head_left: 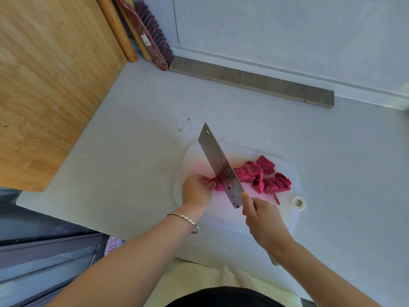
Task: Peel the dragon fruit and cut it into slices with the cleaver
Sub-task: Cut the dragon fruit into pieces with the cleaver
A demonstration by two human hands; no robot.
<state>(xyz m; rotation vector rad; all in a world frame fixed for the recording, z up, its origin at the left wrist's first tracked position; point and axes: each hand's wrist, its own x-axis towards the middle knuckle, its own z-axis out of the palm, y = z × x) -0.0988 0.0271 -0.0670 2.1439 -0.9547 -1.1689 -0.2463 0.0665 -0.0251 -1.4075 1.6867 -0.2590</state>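
Cleaver point(218, 165): right hand point(263, 220) grips it (handle hidden). Left hand point(198, 190) pinches dragon fruit stub point(218, 185), partly blade-hidden; slices point(265, 178) at its three o'clock.

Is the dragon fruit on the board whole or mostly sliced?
Mostly sliced: fanned slices lie right of the cleaver; the left hand pinches only a small uncut end.

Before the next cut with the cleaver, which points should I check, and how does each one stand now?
1. Right hand grips cleaver handle: ok.
2. Left hand fingertips away from blade: not ok, they pinch the small end piece right beside it.
3. Cut slices lie clear, right of blade: ok.
4. Cutting board flat on counter: ok.
5. Peel fully off end piece: cannot tell.
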